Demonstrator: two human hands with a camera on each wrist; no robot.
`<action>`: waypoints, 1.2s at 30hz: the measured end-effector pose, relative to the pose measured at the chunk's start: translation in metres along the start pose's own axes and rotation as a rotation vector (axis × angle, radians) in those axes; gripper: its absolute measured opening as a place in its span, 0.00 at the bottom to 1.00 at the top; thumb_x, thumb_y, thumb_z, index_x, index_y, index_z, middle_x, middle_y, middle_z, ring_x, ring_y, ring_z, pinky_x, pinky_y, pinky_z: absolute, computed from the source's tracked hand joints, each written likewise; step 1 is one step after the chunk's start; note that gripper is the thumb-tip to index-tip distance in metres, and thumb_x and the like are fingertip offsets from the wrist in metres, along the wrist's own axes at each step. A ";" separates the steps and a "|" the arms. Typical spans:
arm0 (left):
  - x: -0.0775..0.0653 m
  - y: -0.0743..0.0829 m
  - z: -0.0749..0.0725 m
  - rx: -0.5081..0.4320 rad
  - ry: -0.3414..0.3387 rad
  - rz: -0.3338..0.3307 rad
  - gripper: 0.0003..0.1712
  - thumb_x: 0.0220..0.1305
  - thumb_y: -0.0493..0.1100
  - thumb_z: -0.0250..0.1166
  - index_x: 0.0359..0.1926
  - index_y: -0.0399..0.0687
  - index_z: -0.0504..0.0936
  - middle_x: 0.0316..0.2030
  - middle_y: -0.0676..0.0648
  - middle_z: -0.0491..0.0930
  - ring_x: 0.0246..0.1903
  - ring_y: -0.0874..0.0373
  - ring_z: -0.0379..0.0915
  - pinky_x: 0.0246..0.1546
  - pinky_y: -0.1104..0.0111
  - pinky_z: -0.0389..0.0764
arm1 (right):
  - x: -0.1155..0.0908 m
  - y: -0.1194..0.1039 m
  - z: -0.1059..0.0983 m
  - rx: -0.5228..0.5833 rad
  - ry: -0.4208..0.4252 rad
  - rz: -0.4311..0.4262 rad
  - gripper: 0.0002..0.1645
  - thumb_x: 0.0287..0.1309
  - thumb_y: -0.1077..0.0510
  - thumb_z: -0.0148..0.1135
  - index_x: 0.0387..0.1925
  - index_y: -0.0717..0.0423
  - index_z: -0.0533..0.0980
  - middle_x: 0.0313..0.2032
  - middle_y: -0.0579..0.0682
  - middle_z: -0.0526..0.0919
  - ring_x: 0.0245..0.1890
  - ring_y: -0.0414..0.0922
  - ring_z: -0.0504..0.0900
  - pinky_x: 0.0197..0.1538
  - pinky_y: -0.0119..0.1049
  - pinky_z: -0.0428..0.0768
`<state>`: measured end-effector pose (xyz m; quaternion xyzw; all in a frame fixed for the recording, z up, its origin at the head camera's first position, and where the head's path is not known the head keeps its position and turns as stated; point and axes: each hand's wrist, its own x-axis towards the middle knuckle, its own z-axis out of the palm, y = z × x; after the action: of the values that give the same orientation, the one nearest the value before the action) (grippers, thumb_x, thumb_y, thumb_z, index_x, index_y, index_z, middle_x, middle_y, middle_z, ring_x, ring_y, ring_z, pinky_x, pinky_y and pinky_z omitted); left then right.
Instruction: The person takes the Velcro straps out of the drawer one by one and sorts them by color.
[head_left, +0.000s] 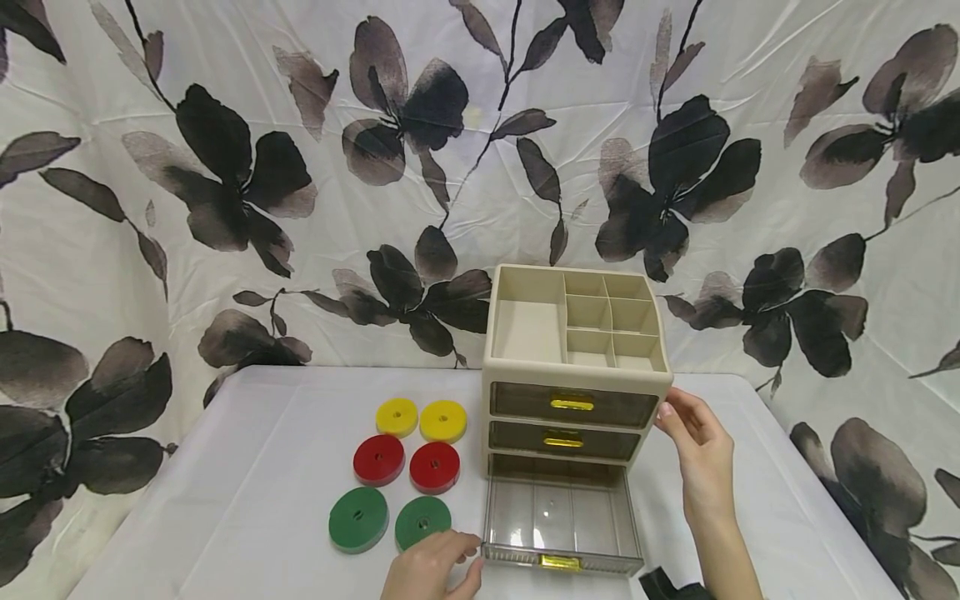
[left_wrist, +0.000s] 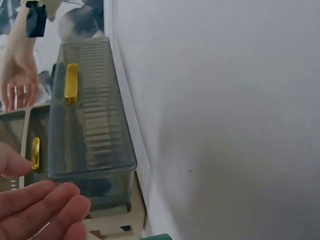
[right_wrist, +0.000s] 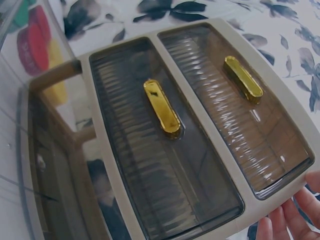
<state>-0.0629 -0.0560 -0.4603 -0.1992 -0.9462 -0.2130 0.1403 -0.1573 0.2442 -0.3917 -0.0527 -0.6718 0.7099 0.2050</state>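
Observation:
A cream desktop organizer [head_left: 577,373] with smoky clear drawers and gold handles stands on the table. Its bottom drawer [head_left: 558,512] is pulled out, and no items show inside. By that drawer's front left corner is my left hand [head_left: 433,568], fingers loosely bent; in the left wrist view the fingertips [left_wrist: 75,192] lie at the corner, and I cannot tell whether they touch. My right hand [head_left: 701,454] rests against the organizer's right side, thumb near the front edge. The right wrist view shows its fingers [right_wrist: 295,217] beside the frame, below the closed middle drawer [right_wrist: 165,140] and top drawer [right_wrist: 240,110].
Left of the organizer lie pairs of flat discs with centre holes: yellow [head_left: 442,421], red [head_left: 378,460] and green [head_left: 358,520]. One green disc [head_left: 423,521] sits right beside my left hand. A floral cloth [head_left: 525,208] hangs behind the white table [head_left: 247,475].

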 end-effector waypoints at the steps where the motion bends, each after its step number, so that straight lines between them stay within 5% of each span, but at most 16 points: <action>1: 0.000 0.001 0.000 -0.011 0.004 -0.004 0.09 0.55 0.49 0.68 0.35 0.51 0.83 0.26 0.56 0.82 0.23 0.67 0.72 0.25 0.79 0.77 | 0.000 0.000 0.000 0.001 0.000 0.000 0.16 0.63 0.61 0.59 0.52 0.61 0.74 0.44 0.40 0.81 0.45 0.33 0.81 0.47 0.20 0.78; 12: -0.001 0.010 0.011 -0.103 0.054 0.126 0.06 0.56 0.45 0.67 0.36 0.52 0.84 0.25 0.59 0.82 0.24 0.70 0.73 0.27 0.84 0.74 | 0.000 -0.001 0.001 0.007 0.005 0.005 0.16 0.63 0.61 0.59 0.52 0.61 0.74 0.44 0.40 0.81 0.45 0.33 0.81 0.47 0.21 0.79; 17: 0.000 0.019 0.017 -0.204 -0.143 0.090 0.11 0.65 0.51 0.61 0.39 0.51 0.83 0.30 0.59 0.83 0.27 0.70 0.76 0.29 0.82 0.76 | 0.000 -0.001 0.001 0.010 -0.001 0.002 0.17 0.63 0.61 0.59 0.52 0.61 0.74 0.44 0.41 0.81 0.45 0.33 0.81 0.47 0.20 0.79; 24: 0.004 0.018 0.034 -0.492 -0.333 0.173 0.13 0.66 0.47 0.61 0.43 0.42 0.81 0.34 0.53 0.84 0.32 0.75 0.76 0.33 0.83 0.77 | 0.000 0.000 0.001 0.007 0.000 0.005 0.16 0.63 0.61 0.59 0.52 0.61 0.74 0.44 0.40 0.81 0.45 0.33 0.81 0.46 0.20 0.78; 29: 0.011 0.022 0.043 -0.758 -0.489 -0.035 0.13 0.63 0.42 0.63 0.42 0.37 0.82 0.34 0.47 0.86 0.32 0.75 0.77 0.34 0.79 0.79 | 0.000 -0.001 0.001 0.010 0.005 0.005 0.16 0.63 0.61 0.59 0.52 0.61 0.74 0.44 0.41 0.81 0.44 0.33 0.81 0.46 0.20 0.78; 33: 0.011 0.025 0.051 -0.987 -0.537 -0.203 0.15 0.62 0.41 0.63 0.45 0.33 0.82 0.36 0.40 0.85 0.33 0.71 0.78 0.36 0.79 0.79 | 0.000 -0.001 0.000 0.010 0.002 0.004 0.16 0.63 0.61 0.59 0.52 0.61 0.74 0.44 0.41 0.81 0.45 0.33 0.80 0.46 0.20 0.78; 36: 0.011 0.024 0.058 -1.139 -0.560 -0.268 0.18 0.64 0.41 0.62 0.49 0.30 0.80 0.41 0.33 0.84 0.37 0.65 0.81 0.39 0.77 0.80 | 0.000 -0.001 0.000 0.010 0.000 0.004 0.16 0.63 0.61 0.59 0.52 0.61 0.74 0.44 0.41 0.81 0.45 0.33 0.80 0.47 0.20 0.78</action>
<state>-0.0725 -0.0059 -0.4981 -0.1706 -0.7027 -0.6369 -0.2673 -0.1572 0.2439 -0.3909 -0.0528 -0.6680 0.7138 0.2038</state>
